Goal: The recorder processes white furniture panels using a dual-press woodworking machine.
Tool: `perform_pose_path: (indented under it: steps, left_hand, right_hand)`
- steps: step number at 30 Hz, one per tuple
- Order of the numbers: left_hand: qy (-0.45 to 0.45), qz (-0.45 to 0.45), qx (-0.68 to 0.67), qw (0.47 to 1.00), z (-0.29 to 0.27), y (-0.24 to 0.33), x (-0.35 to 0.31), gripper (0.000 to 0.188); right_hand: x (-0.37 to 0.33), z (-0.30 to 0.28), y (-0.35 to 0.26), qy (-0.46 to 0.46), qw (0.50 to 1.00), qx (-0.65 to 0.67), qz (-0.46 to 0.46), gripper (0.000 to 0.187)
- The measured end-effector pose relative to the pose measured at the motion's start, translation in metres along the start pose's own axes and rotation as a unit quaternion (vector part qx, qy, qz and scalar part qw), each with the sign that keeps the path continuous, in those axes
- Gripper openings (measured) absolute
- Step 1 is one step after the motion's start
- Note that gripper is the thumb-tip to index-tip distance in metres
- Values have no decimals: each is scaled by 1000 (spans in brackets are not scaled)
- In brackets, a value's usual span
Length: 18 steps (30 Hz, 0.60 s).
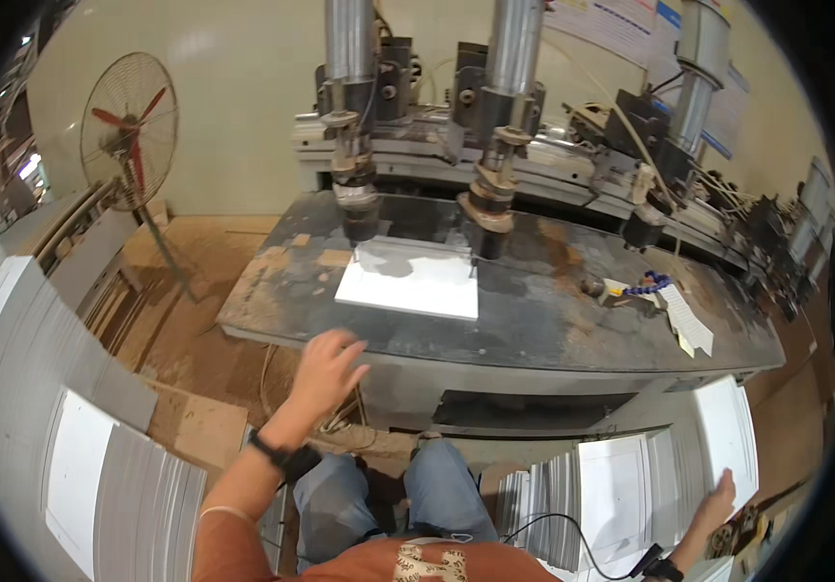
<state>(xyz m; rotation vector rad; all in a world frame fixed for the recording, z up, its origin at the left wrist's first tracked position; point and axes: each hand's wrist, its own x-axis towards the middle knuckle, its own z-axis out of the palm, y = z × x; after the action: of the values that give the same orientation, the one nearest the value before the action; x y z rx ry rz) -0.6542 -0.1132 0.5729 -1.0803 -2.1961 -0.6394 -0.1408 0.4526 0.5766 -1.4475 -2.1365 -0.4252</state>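
Note:
A white rectangular panel (408, 288) lies flat on the machine's dark table (534, 310), its far edge beneath two upright drill heads (357, 209). Just short of the table's near edge, my left hand (325, 373) hovers with its fingers apart and nothing in them. At the far right, my right hand (714, 504) is at the near edge of another white panel (731, 432), which stands at the end of a row of stacked panels. Its fingers rest along that panel's edge; the far side of the grip is hidden.
Long rows of panels (146, 485) stand on my left, with more panels (614, 485) to the right of my knees. A standing fan (129, 131) is at the back left. Blue flexible hose (645, 283) and a paper strip (686, 320) lie on the table's right side.

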Motion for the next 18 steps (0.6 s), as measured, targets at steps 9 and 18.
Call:
perform_pose_path:
  steps: [9,18]
  left_hand:
    - [-110,-92,56,988,137,-17,54,68]
    - [-174,105,155,967,-66,12,-97,43]
  right_hand:
    - [-27,-67,-247,44,898,276,-339,43]
    - [-38,13,-481,-31,807,326,-492,33]
